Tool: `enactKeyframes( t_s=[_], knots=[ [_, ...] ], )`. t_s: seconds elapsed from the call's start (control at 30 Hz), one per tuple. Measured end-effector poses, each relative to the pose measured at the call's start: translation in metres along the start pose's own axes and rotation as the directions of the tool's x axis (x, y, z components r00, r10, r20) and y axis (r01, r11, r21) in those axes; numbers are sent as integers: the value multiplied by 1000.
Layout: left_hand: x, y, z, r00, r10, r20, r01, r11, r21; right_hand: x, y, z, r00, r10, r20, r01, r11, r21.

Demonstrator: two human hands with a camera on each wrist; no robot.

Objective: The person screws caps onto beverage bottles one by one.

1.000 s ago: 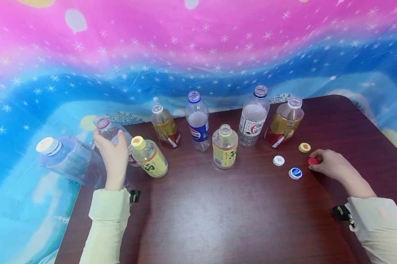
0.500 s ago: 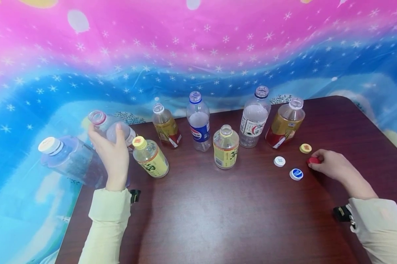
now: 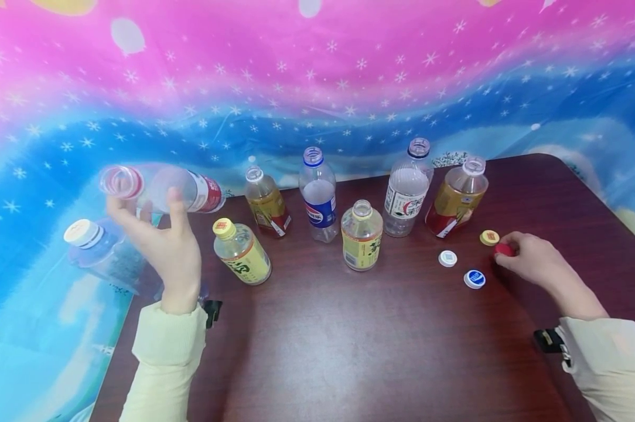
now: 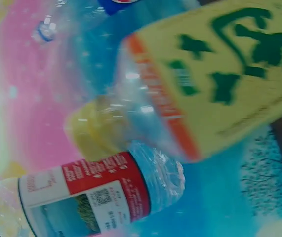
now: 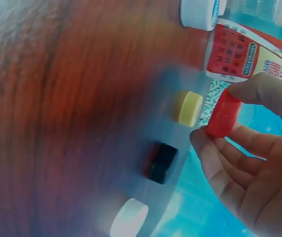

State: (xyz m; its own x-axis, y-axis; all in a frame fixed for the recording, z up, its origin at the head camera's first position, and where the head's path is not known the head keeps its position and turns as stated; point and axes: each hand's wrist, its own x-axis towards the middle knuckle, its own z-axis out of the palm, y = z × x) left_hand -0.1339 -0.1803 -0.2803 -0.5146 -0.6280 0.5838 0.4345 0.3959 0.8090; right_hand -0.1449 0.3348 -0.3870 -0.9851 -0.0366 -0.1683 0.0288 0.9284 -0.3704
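At the left, my left hand [image 3: 167, 249] grips a clear plastic bottle [image 3: 180, 187] with a red-and-white label. It has no cap, and it lies nearly level in the air, mouth to the left. The left wrist view shows its label [image 4: 116, 182] below a yellow-capped bottle [image 4: 180, 89]. At the right, my right hand [image 3: 539, 261] pinches a red bottle cap [image 5: 224, 114] between thumb and fingertips. A yellow cap [image 3: 489, 237] lies just beside that hand, with a white cap [image 3: 447, 258] and a blue-and-white cap [image 3: 474, 279] to its left.
A big bluish bottle with a white cap [image 3: 82, 233] stands at the far left, partly behind my left hand. Uncapped bottles, among them a Pepsi bottle [image 3: 319, 205] and a yellow-labelled bottle [image 3: 362, 240], stand along the back. A black cap [image 5: 164, 163] shows in the right wrist view.
My left hand has lifted the clear bottle and tipped it from leaning to nearly level, its mouth swinging left. My right hand has raised the red cap slightly.
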Motion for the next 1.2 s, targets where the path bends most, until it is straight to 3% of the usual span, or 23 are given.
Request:
enactKeyframes(
  t_s=[0.13, 0.23, 0.47, 0.57, 0.73, 0.87, 1.0, 1.2],
  knots=[
    [-2, 15, 1, 995, 75, -63, -82, 990, -114, -1, -7, -3, 998, -38, -59, 38, 999, 2],
    [-5, 28, 4, 991, 97, -94, -114, 975, -190, -2, -13, -5, 995, -53, -90, 54, 999, 7],
    [-19, 49, 10, 984, 159, -81, -176, 935, -308, -6, -31, -10, 982, -79, -173, 83, 996, 17],
    [-28, 51, 11, 985, 168, -35, -170, 924, -342, -8, -40, -14, 971, -105, -217, 111, 994, 17],
    [-46, 50, 11, 978, 185, 93, -144, 931, -335, -14, -58, -21, 957, -125, -261, 137, 990, 29],
    [-62, 46, 13, 961, 192, 200, -130, 949, -287, -18, -73, -27, 948, -141, -285, 159, 986, 40],
    [-79, 41, 15, 935, 193, 297, -143, 973, -183, -21, -90, -32, 931, -173, -322, 200, 978, 52],
    [-104, 31, 18, 903, 142, 406, -110, 989, -101, -25, -117, -38, 884, -251, -395, 293, 955, 48]
  ],
)
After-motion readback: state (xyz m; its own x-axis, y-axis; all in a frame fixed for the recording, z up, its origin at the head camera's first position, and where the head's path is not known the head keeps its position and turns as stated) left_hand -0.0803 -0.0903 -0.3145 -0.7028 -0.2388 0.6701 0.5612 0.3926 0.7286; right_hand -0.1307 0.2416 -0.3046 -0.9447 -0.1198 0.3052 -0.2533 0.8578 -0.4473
